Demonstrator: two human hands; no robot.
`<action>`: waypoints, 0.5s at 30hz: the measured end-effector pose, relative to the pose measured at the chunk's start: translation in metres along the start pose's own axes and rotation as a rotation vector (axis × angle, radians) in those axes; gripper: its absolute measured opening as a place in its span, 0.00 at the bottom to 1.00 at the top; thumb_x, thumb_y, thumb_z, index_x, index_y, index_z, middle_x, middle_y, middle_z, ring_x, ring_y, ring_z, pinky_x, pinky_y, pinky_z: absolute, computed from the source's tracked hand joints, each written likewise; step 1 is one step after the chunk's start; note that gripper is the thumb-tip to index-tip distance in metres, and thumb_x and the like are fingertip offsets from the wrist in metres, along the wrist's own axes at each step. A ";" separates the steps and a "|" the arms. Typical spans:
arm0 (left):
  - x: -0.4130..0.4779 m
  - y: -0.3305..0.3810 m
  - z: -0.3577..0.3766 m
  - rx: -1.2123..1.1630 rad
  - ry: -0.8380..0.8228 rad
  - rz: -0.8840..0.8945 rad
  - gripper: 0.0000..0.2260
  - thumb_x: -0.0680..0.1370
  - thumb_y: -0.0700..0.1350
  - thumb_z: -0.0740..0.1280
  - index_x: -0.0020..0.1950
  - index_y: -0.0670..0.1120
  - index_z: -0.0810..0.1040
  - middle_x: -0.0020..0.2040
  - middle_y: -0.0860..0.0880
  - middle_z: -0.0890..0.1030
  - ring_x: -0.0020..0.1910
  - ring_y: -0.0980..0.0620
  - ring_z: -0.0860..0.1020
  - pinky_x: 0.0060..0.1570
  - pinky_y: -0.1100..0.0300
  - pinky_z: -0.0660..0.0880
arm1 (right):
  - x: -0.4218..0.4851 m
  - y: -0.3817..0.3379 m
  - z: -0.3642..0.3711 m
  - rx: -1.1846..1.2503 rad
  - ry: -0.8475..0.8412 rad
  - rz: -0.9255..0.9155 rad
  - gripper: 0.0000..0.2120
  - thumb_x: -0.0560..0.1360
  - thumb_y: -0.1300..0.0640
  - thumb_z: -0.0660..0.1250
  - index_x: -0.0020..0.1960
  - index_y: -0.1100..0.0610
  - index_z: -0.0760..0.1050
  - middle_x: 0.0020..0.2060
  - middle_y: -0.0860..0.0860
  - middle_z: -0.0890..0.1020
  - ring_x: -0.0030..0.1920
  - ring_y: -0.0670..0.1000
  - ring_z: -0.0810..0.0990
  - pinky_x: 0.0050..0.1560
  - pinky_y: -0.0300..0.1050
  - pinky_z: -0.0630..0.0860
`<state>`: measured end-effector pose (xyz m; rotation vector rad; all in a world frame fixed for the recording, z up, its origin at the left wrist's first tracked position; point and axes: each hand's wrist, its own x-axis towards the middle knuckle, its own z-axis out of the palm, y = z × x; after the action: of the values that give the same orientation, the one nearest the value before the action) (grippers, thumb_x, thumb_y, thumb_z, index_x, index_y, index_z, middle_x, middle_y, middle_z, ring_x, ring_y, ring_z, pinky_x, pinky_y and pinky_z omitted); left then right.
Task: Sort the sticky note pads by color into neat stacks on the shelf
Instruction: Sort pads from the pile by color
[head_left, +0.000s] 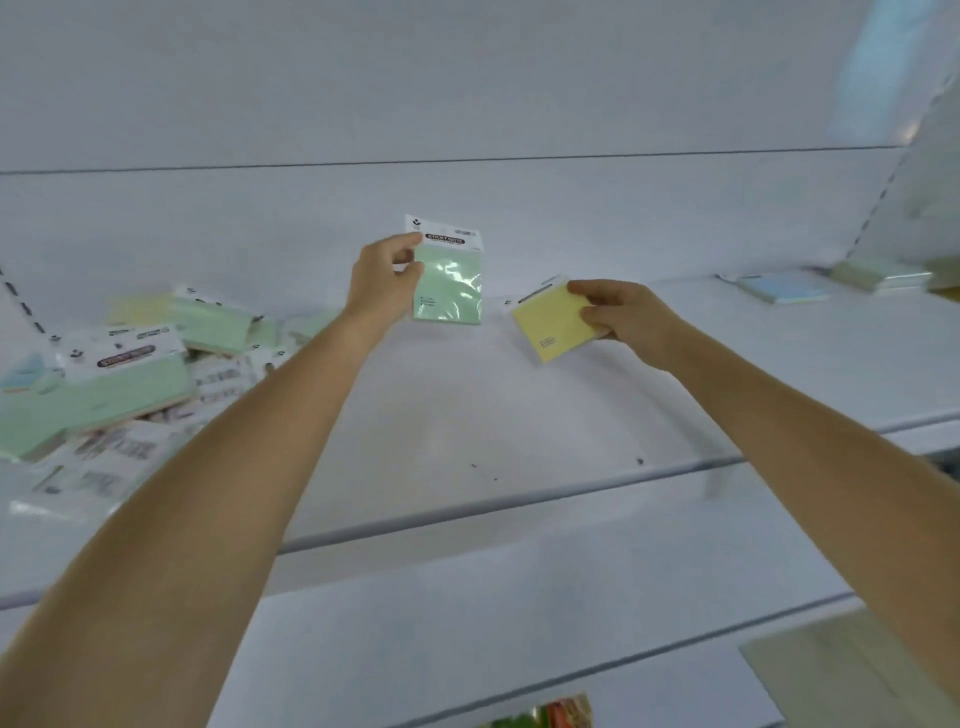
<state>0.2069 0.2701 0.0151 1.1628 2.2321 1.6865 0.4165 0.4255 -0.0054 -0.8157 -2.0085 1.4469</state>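
Observation:
My left hand (387, 278) holds a green sticky note pad (449, 283) upright by its left edge, above the white shelf (467, 415). My right hand (621, 314) grips a yellow sticky note pad (550, 325) by its right edge, tilted, just over the shelf surface. A jumbled pile of wrapped pads (119, 374), mostly green with some yellow and blue, lies at the shelf's left end. At the far right sit a blue pad (787, 288) and a pale green stack (880, 275).
The shelf's back wall (467, 218) rises right behind both held pads. A lower shelf (519, 649) runs below, with a beige flat item (841, 670) at its right and a colourful packet (545, 714) at the bottom edge.

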 end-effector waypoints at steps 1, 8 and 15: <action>-0.002 0.007 0.018 -0.012 -0.006 -0.003 0.18 0.76 0.37 0.62 0.65 0.44 0.74 0.59 0.39 0.78 0.57 0.43 0.77 0.61 0.46 0.75 | -0.004 0.008 -0.021 0.001 0.018 0.005 0.20 0.76 0.71 0.58 0.67 0.62 0.69 0.55 0.54 0.73 0.52 0.51 0.73 0.50 0.39 0.75; -0.022 0.061 0.168 -0.059 -0.059 0.009 0.14 0.75 0.35 0.60 0.58 0.43 0.77 0.58 0.39 0.79 0.50 0.47 0.76 0.59 0.44 0.75 | -0.018 0.063 -0.169 0.009 0.113 0.044 0.20 0.77 0.71 0.57 0.68 0.63 0.67 0.54 0.54 0.73 0.44 0.47 0.74 0.39 0.34 0.75; -0.037 0.091 0.259 0.041 0.002 -0.083 0.15 0.77 0.36 0.59 0.62 0.41 0.76 0.62 0.41 0.78 0.61 0.44 0.76 0.61 0.55 0.71 | 0.007 0.096 -0.237 0.058 0.154 0.043 0.21 0.76 0.69 0.58 0.67 0.59 0.70 0.62 0.57 0.75 0.48 0.49 0.74 0.49 0.40 0.72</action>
<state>0.4101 0.4558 -0.0171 1.0612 2.2925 1.6193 0.5975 0.6055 -0.0290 -0.9212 -1.8372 1.4142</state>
